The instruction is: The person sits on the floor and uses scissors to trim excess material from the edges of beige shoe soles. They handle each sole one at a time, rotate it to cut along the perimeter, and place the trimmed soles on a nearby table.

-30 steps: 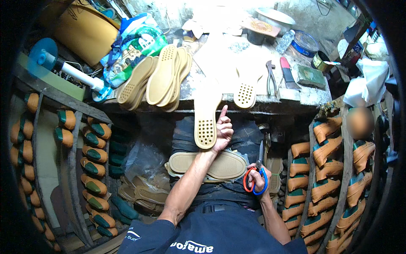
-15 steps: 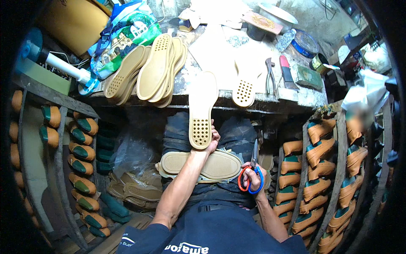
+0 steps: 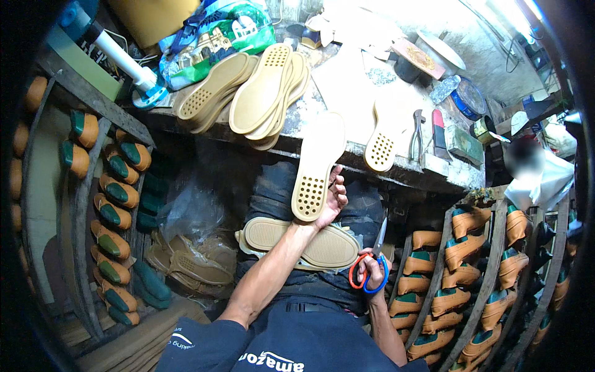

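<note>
My left hand (image 3: 333, 201) is turned palm up under the heel end of a beige shoe sole (image 3: 313, 180), its fingers loosely curled beside the sole's right edge; the thumb is hidden. This sole has rows of round holes in the heel, and its toe end reaches over the bench edge. Across my lap lies another beige sole (image 3: 331, 249), ribbed side up, with ragged pale material around its rim; my left forearm crosses above it. My right hand (image 3: 372, 273) holds scissors (image 3: 379, 239) by their red and blue handles, blades pointing up and away from me.
Stacked soles (image 3: 266, 93) sit on the bench's left, near a desk fan (image 3: 127, 65). One perforated sole (image 3: 380, 146), pincers (image 3: 416, 133) and a red-and-black tool (image 3: 439, 133) lie to the right. Racks of orange-and-green shoes (image 3: 118, 192) flank me; bagged soles (image 3: 195, 263) lie low left.
My view has shifted, so the bench appears moved to the right. More of my left hand's fingers show beside the perforated sole. The right hand still holds the scissors.
</note>
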A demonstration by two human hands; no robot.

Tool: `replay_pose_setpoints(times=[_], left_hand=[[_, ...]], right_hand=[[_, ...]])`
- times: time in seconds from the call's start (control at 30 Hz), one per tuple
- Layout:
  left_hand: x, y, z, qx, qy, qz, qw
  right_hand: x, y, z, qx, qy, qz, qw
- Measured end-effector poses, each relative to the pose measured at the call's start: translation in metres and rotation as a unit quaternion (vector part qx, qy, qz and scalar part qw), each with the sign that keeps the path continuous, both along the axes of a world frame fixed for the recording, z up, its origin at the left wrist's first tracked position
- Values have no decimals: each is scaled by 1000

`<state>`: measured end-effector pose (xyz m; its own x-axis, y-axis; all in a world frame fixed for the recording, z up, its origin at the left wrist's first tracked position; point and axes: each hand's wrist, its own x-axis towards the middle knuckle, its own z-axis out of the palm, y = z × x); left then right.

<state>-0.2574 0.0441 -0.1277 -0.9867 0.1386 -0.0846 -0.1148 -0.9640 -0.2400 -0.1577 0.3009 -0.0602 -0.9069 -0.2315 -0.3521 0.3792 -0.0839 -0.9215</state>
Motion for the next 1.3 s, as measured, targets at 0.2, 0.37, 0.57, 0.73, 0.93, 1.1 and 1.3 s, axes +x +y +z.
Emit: replay_pose_setpoints(times=[0.2, 0.37, 0.57, 0.73, 0.93, 1.1, 1.3], left_hand=[[1, -11, 35, 200, 148, -11, 968], [42, -27, 77, -232, -19, -20, 972], [88, -35, 109, -435, -76, -4, 897], [120, -42, 100, -456, -86, 14, 885], [137, -32, 81, -412, -127, 85, 898], [144, -20, 90, -345, -51, 77, 934], [152, -4, 104, -368, -65, 82, 924]], right_hand=[[2, 2, -2, -17, 19, -9, 1000], [1, 0, 5, 26, -10, -5, 1000], [2, 1, 45, 182, 203, 123, 954], [-1, -3, 78, 297, 364, 168, 866], [-8, -5, 105, 352, 406, 234, 810], [-14, -15, 111, 356, 439, 245, 788], [-11, -21, 113, 369, 451, 264, 769]])
